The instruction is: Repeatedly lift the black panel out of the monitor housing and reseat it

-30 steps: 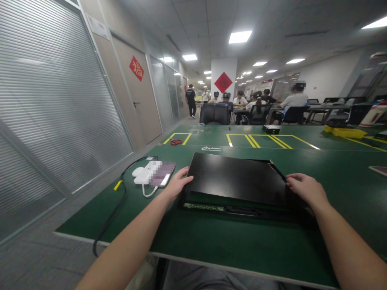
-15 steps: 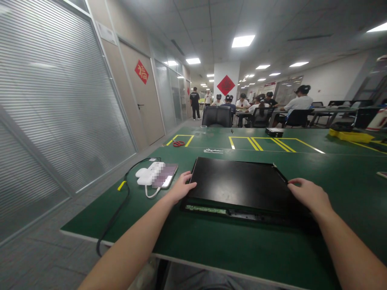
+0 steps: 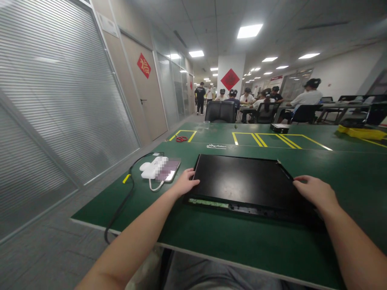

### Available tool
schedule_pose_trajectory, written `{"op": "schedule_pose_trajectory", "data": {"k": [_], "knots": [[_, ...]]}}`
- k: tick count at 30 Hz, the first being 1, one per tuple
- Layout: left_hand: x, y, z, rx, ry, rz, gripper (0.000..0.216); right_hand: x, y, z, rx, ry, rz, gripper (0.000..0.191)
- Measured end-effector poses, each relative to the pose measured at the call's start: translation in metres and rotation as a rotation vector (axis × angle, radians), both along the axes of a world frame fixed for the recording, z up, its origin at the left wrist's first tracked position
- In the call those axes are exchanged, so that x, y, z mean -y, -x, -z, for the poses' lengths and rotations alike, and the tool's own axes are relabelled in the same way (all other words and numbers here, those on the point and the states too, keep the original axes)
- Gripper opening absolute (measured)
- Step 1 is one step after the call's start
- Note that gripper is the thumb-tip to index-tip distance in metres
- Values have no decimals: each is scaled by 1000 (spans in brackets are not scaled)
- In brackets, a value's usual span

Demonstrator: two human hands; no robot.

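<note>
A flat black display panel (image 3: 242, 179) lies in a dark frame on the green table, seen in the head view. Along its near edge a green circuit board strip (image 3: 208, 203) shows in the frame's gap. My left hand (image 3: 186, 182) grips the panel's left edge, thumb on top. On the opposite side, my right hand (image 3: 317, 191) holds the right edge between thumb and fingers. The fingers under both edges are partly hidden.
Left of the panel lie a phone (image 3: 173, 170), white devices with a cable (image 3: 150, 171) and a black cord (image 3: 128, 197). Beyond are red-handled scissors (image 3: 181, 139), white strips (image 3: 216, 147), a small black box (image 3: 279, 128) and a yellow tray (image 3: 361, 132). Several people sit at far tables.
The camera view has shifted slightly, moving the scene to the right. Both hands stay on the panel's edges, and the panel's place on the table looks nearly the same.
</note>
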State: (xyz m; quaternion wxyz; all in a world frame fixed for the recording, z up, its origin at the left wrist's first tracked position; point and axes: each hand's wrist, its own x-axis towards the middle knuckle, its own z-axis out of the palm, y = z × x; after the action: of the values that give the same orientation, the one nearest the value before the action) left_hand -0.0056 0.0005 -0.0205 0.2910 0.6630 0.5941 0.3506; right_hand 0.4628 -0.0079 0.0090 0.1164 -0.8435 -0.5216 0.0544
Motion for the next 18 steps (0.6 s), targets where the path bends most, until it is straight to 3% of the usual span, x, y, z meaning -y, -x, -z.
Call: {"op": "schedule_pose_trajectory", "data": {"k": [13,18], "knots": [[6,-4,-2,-127,6,-1,38,-1,1,0,26,-1,1,50],[5,-7,3,-95,-33,-15,48,-1,-3,3,32,-21,-24,49]]}}
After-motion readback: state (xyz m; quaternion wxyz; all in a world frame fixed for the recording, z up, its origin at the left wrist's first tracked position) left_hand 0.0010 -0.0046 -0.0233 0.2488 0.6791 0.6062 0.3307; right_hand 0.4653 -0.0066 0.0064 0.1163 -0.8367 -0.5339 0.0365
